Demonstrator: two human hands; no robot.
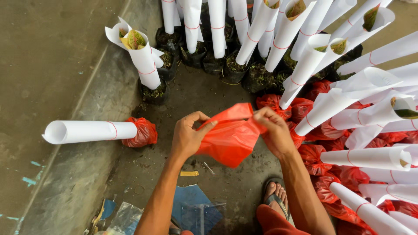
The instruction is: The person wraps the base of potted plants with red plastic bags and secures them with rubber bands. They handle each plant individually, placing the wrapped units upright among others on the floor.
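Note:
Both my hands hold a red plastic bag (228, 138) in front of me, above the concrete floor. My left hand (188, 135) pinches its left edge with thumb and fingers. My right hand (273, 130) grips the bag's upper right edge. The bag hangs slack and looks to hold nothing. One plant wrapped in a white paper cone, its root ball in a red bag (140, 132), lies on its side to the left of my left hand.
Several paper-wrapped plants in black soil bags (235, 65) stand at the back. Many wrapped plants with red-bagged roots (348, 156) lie stacked at the right. My sandalled foot (275, 196) is below. Clear plastic and blue scraps (191, 209) lie near the bottom.

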